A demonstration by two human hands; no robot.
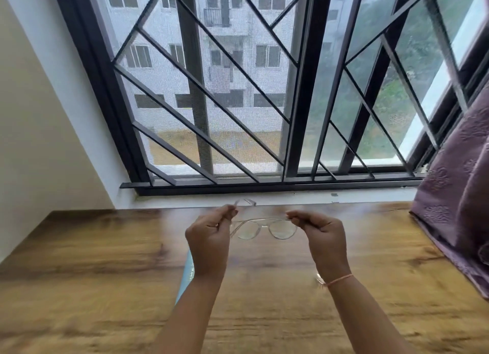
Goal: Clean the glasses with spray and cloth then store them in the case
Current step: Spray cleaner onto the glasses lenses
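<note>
Head view: we hold the glasses (267, 228) up above the wooden table (105, 261), not touching it, between both hands in front of the window (238, 89). Left hand (209, 237) pinches the left end of the clear frame, fingers curled narrow on it; right hand (324, 237) pinches the right end the same way. The frame's long axis runs left to right, spanning the gap between the hands, so neither hand is nearer. Lenses hang below the brow bar, tilted toward us. One temple (244, 202) juts up and away past the left fingertips; the other we cannot make out. A pale blue item (186, 277) lies on the table, partly hidden by the left forearm: identity unclear. No spray or case in sight. A purple curtain (455, 195) hangs at right.
</note>
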